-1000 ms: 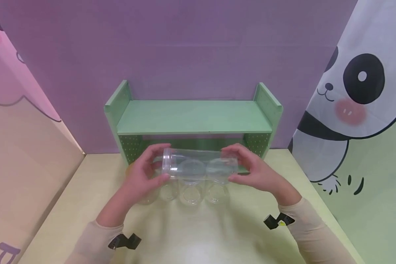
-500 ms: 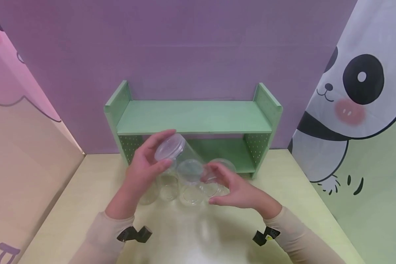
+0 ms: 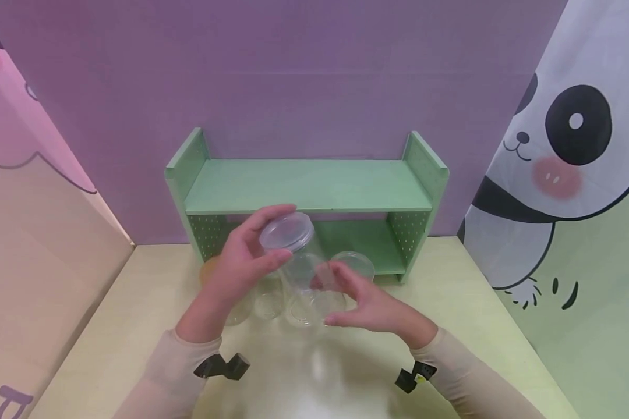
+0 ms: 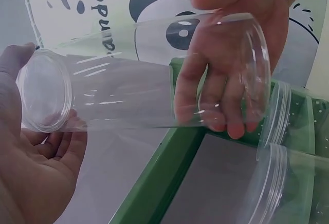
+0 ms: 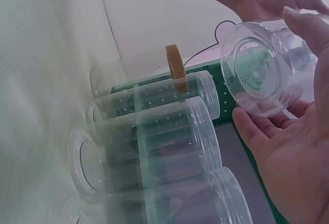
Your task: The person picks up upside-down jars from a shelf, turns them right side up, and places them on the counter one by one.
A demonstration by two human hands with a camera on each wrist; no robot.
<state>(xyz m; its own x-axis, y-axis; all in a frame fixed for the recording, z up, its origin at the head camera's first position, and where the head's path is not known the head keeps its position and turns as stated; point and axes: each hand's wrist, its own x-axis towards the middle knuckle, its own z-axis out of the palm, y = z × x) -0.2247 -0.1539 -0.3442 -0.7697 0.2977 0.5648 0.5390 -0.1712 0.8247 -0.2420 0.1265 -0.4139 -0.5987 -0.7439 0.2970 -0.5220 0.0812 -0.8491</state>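
Note:
A clear plastic jar (image 3: 300, 270) with a clear lid is held tilted, lid end up and to the left, in front of the green shelf. My left hand (image 3: 243, 259) grips it around the lid, thumb on the near side. At the lower end, my right hand (image 3: 369, 305) holds the base between thumb and fingers. The left wrist view shows the right palm (image 4: 241, 54) behind the see-through wall of the jar. Through the jar's base (image 5: 254, 72) in the right wrist view, the inside looks bare.
Several similar clear jars (image 5: 154, 147) stand upright in a row on the pale table (image 3: 152, 326), just before the green two-tier shelf (image 3: 309, 183). The leftmost has an orange lid (image 3: 207, 269), partly behind my left hand. A purple wall (image 3: 314, 81) rises behind.
The jar was level between both hands a second ago; it has since turned so its lid end rises toward the left. My right hand has moved left and down with the base.

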